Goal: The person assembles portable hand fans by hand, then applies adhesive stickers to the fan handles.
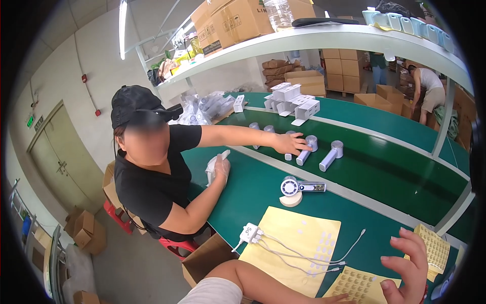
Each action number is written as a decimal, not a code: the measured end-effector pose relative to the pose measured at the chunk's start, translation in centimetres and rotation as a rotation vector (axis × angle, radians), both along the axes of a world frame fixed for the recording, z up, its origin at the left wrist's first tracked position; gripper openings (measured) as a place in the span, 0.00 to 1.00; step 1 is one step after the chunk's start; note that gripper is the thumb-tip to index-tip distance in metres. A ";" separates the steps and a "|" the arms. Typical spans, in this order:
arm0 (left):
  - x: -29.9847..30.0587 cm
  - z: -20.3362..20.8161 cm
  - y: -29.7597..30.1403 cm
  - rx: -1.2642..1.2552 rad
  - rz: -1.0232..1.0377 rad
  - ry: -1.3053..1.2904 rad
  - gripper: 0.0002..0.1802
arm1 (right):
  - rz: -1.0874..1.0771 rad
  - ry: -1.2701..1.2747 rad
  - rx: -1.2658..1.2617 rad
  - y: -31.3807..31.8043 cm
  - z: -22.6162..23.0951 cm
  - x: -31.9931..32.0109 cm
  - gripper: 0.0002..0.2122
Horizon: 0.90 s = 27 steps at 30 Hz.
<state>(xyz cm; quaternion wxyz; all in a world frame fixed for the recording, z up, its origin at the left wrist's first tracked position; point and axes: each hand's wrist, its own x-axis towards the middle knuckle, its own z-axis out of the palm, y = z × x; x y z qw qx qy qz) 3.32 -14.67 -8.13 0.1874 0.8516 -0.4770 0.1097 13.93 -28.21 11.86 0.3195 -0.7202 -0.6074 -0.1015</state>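
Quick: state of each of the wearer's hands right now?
Left hand: fingers at the yellow sticker sheet, mostly cut off; open or closed can't be told.
Right hand: open, fingers curved, nothing visible in it.

The hands (415,276) are bare, with a pale grey sleeve (213,292) and red bracelet (424,293).

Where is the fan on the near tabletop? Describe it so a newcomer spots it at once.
Start at the green tabletop, then its big yellow sheet. Just beyond the sheet lies the handheld fan, round head left, handle pointing right, a cream disc by its head. Unlike the fans on the darker belt, its handle shows a dark panel.
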 end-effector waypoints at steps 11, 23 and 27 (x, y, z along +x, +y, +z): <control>0.2 2.8 1.1 0.066 -0.014 -0.131 0.18 | 0.114 0.055 -0.042 0.9 -0.1 -0.5 0.14; 2.9 1.0 1.8 0.073 -0.041 0.243 0.28 | 0.161 0.081 -0.114 1.7 -0.2 -0.7 0.15; 4.0 3.1 2.1 0.220 -0.101 0.444 0.39 | 0.161 0.103 -0.156 1.9 -0.2 -0.8 0.17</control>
